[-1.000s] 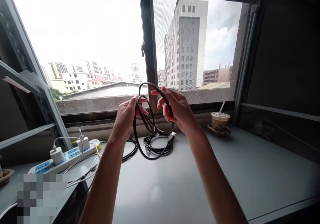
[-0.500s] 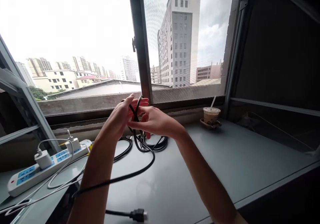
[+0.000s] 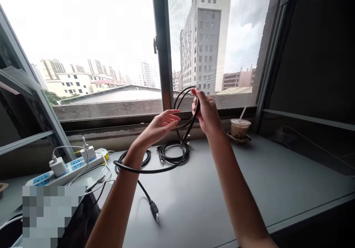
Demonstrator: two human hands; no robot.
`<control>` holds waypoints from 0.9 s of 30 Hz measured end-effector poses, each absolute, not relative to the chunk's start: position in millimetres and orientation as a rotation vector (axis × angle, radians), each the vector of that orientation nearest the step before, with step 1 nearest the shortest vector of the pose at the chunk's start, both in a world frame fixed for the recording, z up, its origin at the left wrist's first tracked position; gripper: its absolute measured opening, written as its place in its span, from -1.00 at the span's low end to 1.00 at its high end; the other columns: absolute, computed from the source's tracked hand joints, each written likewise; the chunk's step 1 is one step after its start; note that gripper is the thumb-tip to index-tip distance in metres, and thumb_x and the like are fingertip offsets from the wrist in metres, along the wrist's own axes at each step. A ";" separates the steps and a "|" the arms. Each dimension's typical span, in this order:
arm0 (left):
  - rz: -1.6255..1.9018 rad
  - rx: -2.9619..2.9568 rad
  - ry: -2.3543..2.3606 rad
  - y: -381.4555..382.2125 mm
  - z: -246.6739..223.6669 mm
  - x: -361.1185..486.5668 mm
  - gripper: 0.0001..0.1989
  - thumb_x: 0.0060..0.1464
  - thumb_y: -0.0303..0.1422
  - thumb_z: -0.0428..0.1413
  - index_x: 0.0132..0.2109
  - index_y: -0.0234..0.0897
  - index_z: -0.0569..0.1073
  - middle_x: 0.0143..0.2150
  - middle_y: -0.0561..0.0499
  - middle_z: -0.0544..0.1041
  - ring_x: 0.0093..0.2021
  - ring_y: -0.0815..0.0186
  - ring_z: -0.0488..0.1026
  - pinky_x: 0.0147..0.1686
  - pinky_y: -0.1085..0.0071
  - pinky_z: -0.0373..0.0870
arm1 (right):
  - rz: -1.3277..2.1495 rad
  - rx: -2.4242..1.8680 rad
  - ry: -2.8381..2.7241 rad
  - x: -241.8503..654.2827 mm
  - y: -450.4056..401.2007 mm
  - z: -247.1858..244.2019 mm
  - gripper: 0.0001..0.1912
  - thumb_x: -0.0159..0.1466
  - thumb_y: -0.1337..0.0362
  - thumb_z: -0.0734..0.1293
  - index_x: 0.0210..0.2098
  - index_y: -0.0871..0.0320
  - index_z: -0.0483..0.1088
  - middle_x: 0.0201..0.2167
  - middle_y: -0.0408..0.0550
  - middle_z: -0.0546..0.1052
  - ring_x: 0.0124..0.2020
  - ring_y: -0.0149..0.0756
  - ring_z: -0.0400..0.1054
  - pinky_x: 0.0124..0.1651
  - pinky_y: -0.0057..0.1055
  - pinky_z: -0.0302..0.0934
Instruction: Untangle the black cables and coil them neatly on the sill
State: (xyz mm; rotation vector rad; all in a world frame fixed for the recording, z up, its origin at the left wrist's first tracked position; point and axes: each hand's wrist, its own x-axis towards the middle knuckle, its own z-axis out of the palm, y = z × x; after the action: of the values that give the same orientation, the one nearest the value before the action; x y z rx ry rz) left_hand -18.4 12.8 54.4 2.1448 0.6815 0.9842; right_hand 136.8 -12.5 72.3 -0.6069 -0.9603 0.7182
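Note:
My right hand [image 3: 206,109] is raised in front of the window frame, its fingers closed round a looped black cable [image 3: 196,111]. Several turns of the cable hang to the left of that fist. Just left of these loops is my left hand [image 3: 162,125], its fingers stretched out and holding nothing. One length of the cable sweeps down and passes across my left forearm. Its loose end carries a black plug [image 3: 154,210] with a metal tip, which looks like an HDMI plug, hanging low over the table.
Two coiled black cables, one right [image 3: 186,158] and one left [image 3: 146,160], lie on the grey table [image 3: 199,203]. A white power strip [image 3: 73,170] with chargers and white leads is at left. A drink cup [image 3: 240,129] with a straw stands by the window, far right.
My hands have drawn apart; the right has risen to the right with the cable loops, and the left has let go. The plug has swung up and away. The view has shifted slightly.

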 end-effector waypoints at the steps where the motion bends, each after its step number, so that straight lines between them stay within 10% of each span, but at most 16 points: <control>1: 0.964 2.164 0.615 15.7 51.8 -16.4 -0.48 0.04 -0.23 0.13 0.14 -0.31 0.31 -0.01 -0.16 0.47 0.02 0.21 0.39 0.02 0.31 0.26 | 0.693 -0.594 -0.890 138.9 -11.1 73.1 -0.78 0.33 0.18 0.17 -0.25 0.23 0.28 -0.66 -0.29 0.05 -0.71 -0.64 -0.07 -0.68 -0.66 -0.20; 13: 0.113 2.109 0.631 57.9 15.5 -30.9 -0.26 -0.17 -0.25 0.30 0.19 -0.20 0.26 0.00 -0.13 0.48 0.02 0.16 0.40 -0.08 0.31 0.34 | 0.647 -0.330 -0.486 169.7 -7.6 76.7 -0.73 0.42 0.19 -0.04 -0.39 0.17 -0.03 -0.66 -0.32 -0.06 -0.74 -0.64 -0.13 -0.67 -0.64 -0.22; 18: 0.498 1.776 0.208 34.4 37.5 -23.1 -0.33 -0.02 -0.01 0.14 0.16 -0.29 0.32 0.09 -0.22 0.41 0.10 0.09 0.35 0.06 0.25 0.27 | 0.878 -0.536 -0.723 168.9 -7.8 73.9 -0.73 0.42 0.17 -0.02 -0.36 0.18 0.03 -0.67 -0.32 -0.01 -0.76 -0.63 -0.15 -0.70 -0.65 -0.26; 27: 1.070 1.557 0.589 -10.1 63.8 -5.0 -0.48 0.03 0.08 0.03 -0.19 -0.31 0.51 -0.32 -0.07 0.53 -0.26 0.28 0.47 -0.20 0.38 0.37 | 0.832 -0.849 -1.880 143.5 -36.1 67.2 -0.49 0.23 -0.10 0.24 -0.18 0.29 0.34 -0.63 -0.24 0.18 -0.71 -0.65 0.02 -0.72 -0.66 -0.09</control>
State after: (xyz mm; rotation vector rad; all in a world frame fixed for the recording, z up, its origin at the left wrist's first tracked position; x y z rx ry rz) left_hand -5.0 -10.1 63.8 1.5573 0.5893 1.0704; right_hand 143.5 -36.1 67.2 -0.8493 -1.8804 0.8316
